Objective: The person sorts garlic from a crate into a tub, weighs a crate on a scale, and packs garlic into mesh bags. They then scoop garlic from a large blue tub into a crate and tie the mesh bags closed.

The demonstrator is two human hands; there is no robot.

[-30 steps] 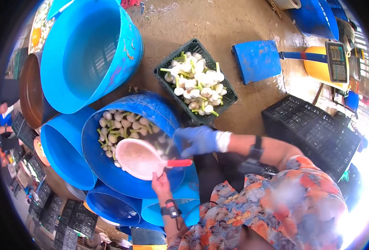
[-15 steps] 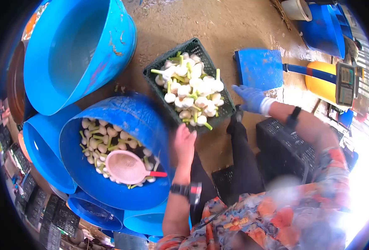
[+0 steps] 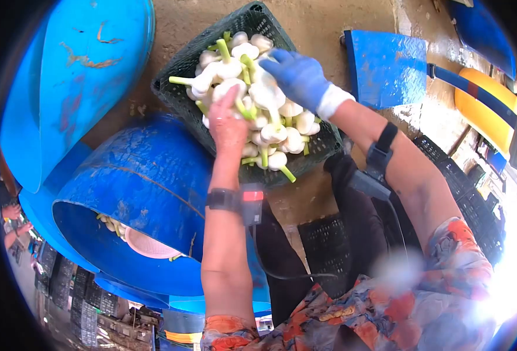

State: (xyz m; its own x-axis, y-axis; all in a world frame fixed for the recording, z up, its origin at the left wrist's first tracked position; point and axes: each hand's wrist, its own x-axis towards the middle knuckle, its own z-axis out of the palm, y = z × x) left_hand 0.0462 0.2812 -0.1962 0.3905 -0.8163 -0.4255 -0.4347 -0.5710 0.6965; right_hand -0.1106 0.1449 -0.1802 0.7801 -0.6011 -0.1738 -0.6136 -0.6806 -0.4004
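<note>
A dark green plastic crate [image 3: 176, 73] holds a heap of white garlic bulbs [image 3: 273, 133] with short green stems. My bare left hand [image 3: 228, 124] is at the left side of the heap, fingers closed around a garlic bulb with a green stem. My right hand [image 3: 298, 77], in a blue glove with a white cuff, is over the upper right of the heap. Its fingers reach left across the bulbs, apart and slightly blurred; no bulb shows in its grasp.
Left of the crate stands a blue tub [image 3: 135, 158] with garlic and a pink strainer [image 3: 150, 243] inside. A light blue tub [image 3: 94, 76] is beyond it. At right is a scale with a blue platform [image 3: 387, 69]. Black crates [image 3: 325, 248] lie near my legs.
Both hands have moved to the garlic in the crate, the left from the crate's near edge, the right from beside the scale. The view has shifted, so the crate appears larger and nearer.
</note>
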